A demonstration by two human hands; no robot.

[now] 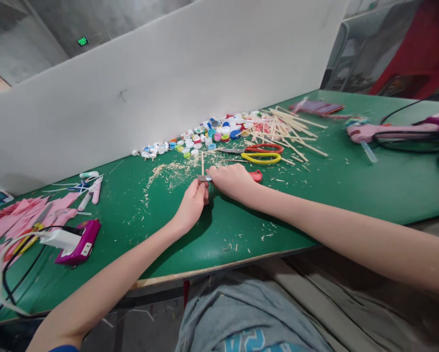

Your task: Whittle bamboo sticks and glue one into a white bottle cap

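My left hand (193,205) is closed around the lower end of a thin wooden stick (202,162), which points away from me over the table. My right hand (233,180) grips a knife by its red handle (256,176). Its short metal blade (204,178) lies across the stick just above my left fingertips. Pale wood shavings (164,170) are scattered on the green table around both hands. Scissors (261,153) with one red and one yellow handle loop rest just beyond my right hand.
Many coloured bottle caps (212,134) line the white partition (168,73). Loose wooden sticks (287,129) are piled at the back right, near a pink glue gun (391,131). On the left are a purple power strip (83,244), cables and pink cloth strips (28,215).
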